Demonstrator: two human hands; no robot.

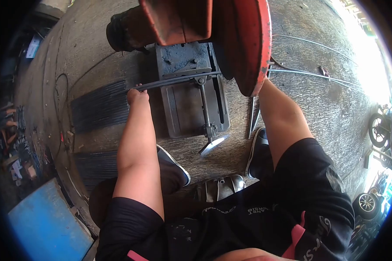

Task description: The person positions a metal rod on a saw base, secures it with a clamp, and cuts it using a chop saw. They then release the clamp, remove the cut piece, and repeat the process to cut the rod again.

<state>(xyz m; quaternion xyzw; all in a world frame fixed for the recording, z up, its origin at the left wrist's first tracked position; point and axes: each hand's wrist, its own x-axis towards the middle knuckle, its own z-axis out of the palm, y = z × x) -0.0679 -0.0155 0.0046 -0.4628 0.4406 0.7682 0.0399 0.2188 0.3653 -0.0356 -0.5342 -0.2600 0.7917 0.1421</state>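
The left hand [137, 95] is gripping rods [174, 81] lying across the saw's vise [183, 61] — uncut as yet; the right hand's fingers are hiding behind the red guard [248, 43], grip unknowable.

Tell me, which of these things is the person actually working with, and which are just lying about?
In use:
left hand gripping the rods
chop saw with red guard
vise screw

Lying about:
rod stacks
loose rods
blue sheet
wheel

The right hand is hidden behind the guard.
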